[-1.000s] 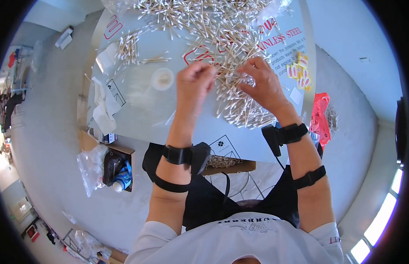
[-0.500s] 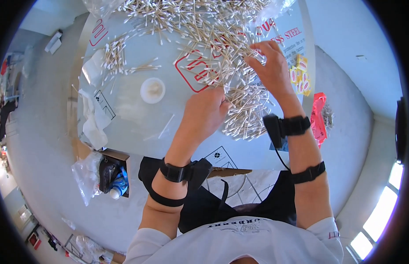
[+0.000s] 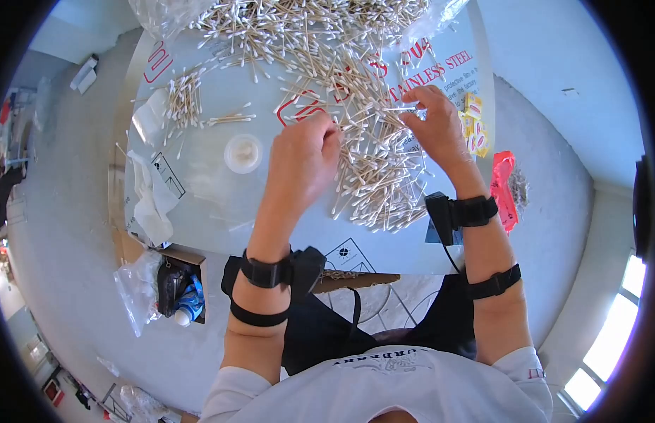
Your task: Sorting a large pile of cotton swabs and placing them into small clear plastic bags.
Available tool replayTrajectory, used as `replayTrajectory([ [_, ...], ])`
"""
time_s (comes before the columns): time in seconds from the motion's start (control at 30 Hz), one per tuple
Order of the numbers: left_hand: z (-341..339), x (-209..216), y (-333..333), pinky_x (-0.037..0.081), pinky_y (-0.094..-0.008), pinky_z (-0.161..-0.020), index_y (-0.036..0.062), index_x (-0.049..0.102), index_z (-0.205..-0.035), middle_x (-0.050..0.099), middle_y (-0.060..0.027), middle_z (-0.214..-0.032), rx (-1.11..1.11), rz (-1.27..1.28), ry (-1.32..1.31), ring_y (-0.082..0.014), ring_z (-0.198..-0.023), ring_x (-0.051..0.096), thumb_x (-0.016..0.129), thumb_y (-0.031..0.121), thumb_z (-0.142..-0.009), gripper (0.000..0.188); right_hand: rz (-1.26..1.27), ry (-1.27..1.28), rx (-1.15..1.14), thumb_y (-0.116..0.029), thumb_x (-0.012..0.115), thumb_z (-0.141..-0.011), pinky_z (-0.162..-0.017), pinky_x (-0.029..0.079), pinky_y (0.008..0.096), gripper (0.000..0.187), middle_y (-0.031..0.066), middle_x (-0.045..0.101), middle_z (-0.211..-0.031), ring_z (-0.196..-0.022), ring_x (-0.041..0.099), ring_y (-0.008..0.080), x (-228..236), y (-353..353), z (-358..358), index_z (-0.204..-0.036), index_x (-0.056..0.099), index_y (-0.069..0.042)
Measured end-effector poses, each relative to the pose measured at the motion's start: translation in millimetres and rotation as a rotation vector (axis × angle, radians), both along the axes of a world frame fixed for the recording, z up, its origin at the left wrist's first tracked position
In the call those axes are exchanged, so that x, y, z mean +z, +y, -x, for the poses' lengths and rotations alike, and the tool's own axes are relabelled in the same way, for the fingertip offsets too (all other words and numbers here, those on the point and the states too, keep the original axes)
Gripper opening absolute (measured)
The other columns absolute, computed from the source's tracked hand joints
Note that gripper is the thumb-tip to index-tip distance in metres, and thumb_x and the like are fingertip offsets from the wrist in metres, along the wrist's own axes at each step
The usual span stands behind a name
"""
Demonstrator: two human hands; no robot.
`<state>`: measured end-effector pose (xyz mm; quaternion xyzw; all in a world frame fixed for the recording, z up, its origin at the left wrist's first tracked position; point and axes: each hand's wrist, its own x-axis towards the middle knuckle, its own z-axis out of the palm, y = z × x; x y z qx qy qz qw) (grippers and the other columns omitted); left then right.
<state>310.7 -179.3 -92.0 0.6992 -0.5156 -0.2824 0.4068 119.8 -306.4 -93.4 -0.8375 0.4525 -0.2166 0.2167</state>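
Observation:
Cotton swabs (image 3: 380, 176) lie in a loose pile in front of me, with a larger heap of swabs (image 3: 313, 25) across the far side of the table (image 3: 200, 218). My left hand (image 3: 306, 151) is curled closed at the left edge of the near pile; whatever its fingers hold is hidden. On the pile's right side, my right hand (image 3: 440, 127) has its thumb and forefinger bent and apart, the tips close to a few swabs. A smaller bunch of swabs (image 3: 183, 99) sits at the left, near a round white container (image 3: 243, 154).
Clear plastic bags (image 3: 165, 17) flank the far heap. White crumpled sheets (image 3: 152, 211) lie along the left edge. Yellow packets (image 3: 475, 127) lie at the right edge, with a red plastic bag (image 3: 505, 190) beyond. An open box (image 3: 186, 257) stands below the table's left side.
My left hand has moved left, away from the middle of the swabs. My right hand has come slightly nearer to me. The near pile appears shifted a little left in view.

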Motion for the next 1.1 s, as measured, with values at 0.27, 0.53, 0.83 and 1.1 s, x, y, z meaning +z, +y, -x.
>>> replayTrajectory([
  [0.27,9.5,-17.6,1.2,0.048,-0.0440,-0.065,0.0035,0.056,-0.083,0.059,-0.0146,-0.081,-0.074,-0.026,-0.130,-0.0357,-0.074,0.060,0.060,0.013,-0.081,0.010,-0.005,0.061,0.032,-0.048,0.073,-0.070,-0.077,0.048,0.0394,0.056,0.0181,0.062,-0.091,-0.086,0.061,0.0341,-0.2,-28.9,-45.0,-0.092,0.062,0.002],
  [0.53,9.5,-18.0,0.6,0.047,-0.0404,-0.062,0.0014,0.056,-0.081,0.059,-0.0145,-0.080,-0.064,-0.042,-0.155,-0.0358,-0.071,0.059,0.060,0.006,-0.078,0.007,0.057,0.160,0.035,-0.015,0.060,-0.071,-0.074,0.045,0.0471,0.019,0.0136,0.061,-0.085,-0.082,0.059,0.0347,-17.2,-9.6,-68.7,-0.087,0.058,-0.004],
  [0.83,10.5,-19.6,2.6,0.047,-0.0409,-0.062,0.0020,0.055,-0.082,0.059,-0.0143,-0.080,-0.067,-0.035,-0.165,-0.0349,-0.070,0.059,0.061,0.007,-0.079,0.009,0.208,0.021,0.325,-0.014,0.068,-0.071,-0.067,0.045,0.0398,0.016,0.0099,0.059,-0.081,-0.078,0.059,0.0303,16.3,11.2,-22.9,-0.082,0.060,-0.005],
  [1.1,11.2,-20.6,-0.4,0.047,-0.0412,-0.062,0.0020,0.055,-0.084,0.060,-0.0135,-0.081,-0.092,-0.060,-0.175,-0.0345,-0.070,0.059,0.061,0.008,-0.080,0.009,-0.137,-0.086,0.122,-0.023,0.069,-0.076,-0.064,0.047,0.0390,0.026,0.0163,0.063,-0.081,-0.072,0.061,0.0327,8.3,-36.6,-66.7,-0.079,0.060,0.002],
])
